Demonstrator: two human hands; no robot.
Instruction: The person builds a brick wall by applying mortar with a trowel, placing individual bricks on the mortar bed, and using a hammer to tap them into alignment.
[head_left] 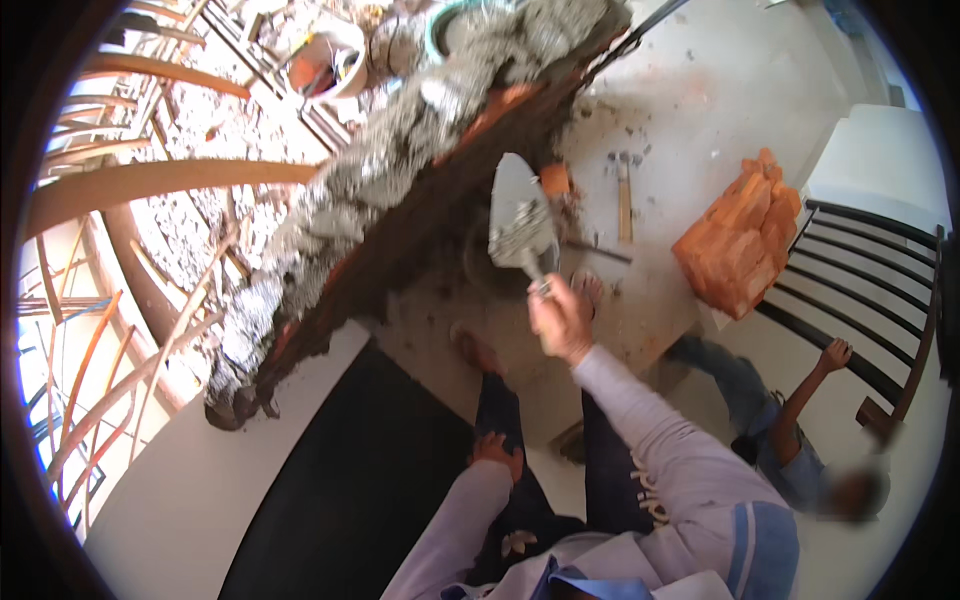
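A pointed trowel [508,185] is gripped by its handle in my right hand [562,318], its blade directed away from me. Wet grey mortar [522,232] clings to the lower part of the blade. Below it, partly covered by the trowel, is a dark round pan [482,268] on the floor. My left hand [497,453] lies on my left leg with fingers spread, holding nothing. To the left and ahead, a low brick wall [345,265] runs diagonally, its top coated with thick, uneven mortar [380,170].
Orange bricks [740,240] are stacked at right, beside a black railing [860,270] that another person [790,430] grasps. A hammer [625,200] and a brick piece [555,180] lie on the floor. Beyond the wall are a white bucket [347,75], rubble and curved strips [170,185].
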